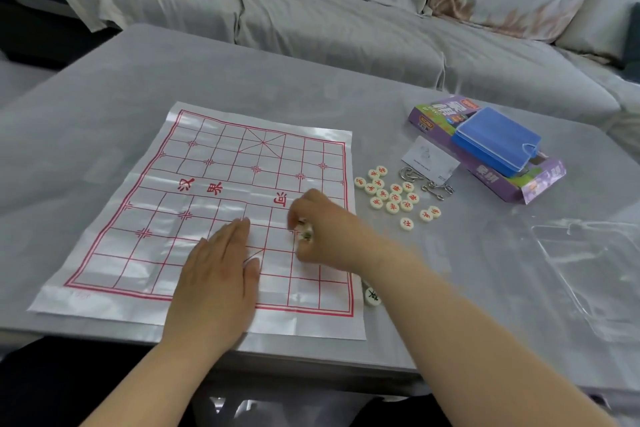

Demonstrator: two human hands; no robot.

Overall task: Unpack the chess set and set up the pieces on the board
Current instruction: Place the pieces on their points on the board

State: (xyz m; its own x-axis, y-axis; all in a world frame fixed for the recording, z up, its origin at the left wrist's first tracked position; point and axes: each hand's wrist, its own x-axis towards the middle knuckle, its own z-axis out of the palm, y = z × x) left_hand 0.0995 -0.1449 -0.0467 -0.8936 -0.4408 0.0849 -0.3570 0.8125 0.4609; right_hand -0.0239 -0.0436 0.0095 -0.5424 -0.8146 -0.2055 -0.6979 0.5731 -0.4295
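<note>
The left hand [218, 274] lies flat, pinning the red-gridded white plastic board [207, 184], while the right hand [322, 229], curled round cream disc pieces [304, 234], looks ready to begin seating them on near crossings.

Paper board [221, 149] lies flat; red-marked pieces [391, 196] clustered just beside it.

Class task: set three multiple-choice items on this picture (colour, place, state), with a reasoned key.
1. The board's lines are: A red; B black; C green.
2. The loose red-lettered pieces lie: A on the board; B on the table, right of the board; C on the floor.
3. The left hand: A pinches a piece; B lies flat on the board; C hangs off the table.
Key: 1 A, grid printed red; 2 B, clustered beside its right edge; 3 B, straight fingers rest on it.
</note>
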